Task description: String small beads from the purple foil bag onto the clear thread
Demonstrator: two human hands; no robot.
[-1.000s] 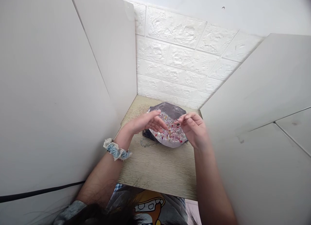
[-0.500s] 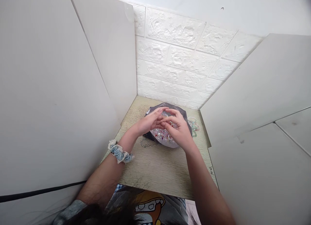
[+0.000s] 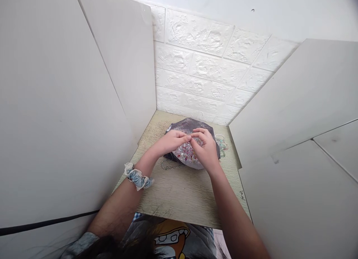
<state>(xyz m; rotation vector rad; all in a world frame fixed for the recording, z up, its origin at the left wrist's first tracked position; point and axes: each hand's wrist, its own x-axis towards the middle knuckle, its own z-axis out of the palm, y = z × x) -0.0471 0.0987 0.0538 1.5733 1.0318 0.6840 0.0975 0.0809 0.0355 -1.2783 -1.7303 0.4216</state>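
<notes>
A dark shiny bag [image 3: 187, 125] lies open on a small wooden table [image 3: 181, 192], with several small pink, white and red beads [image 3: 185, 153] heaped on it. My left hand [image 3: 171, 141] and my right hand [image 3: 205, 150] meet fingertip to fingertip just above the beads. Both hands pinch something too small to make out. A blue scrunchie [image 3: 137, 176] sits on my left wrist. A thin beaded string [image 3: 167, 164] lies on the table beside the bag's left edge.
White panels wall in the table on the left [image 3: 69, 102] and right [image 3: 296, 113], and a white brick-pattern wall [image 3: 207, 69] stands behind. A greenish beaded piece [image 3: 222, 143] lies right of the bag. A black cable [image 3: 41, 223] runs along the lower left.
My right hand has moved left from the bag's right edge to meet my left hand over the beads. The fingers of both hands have closed into pinches.
</notes>
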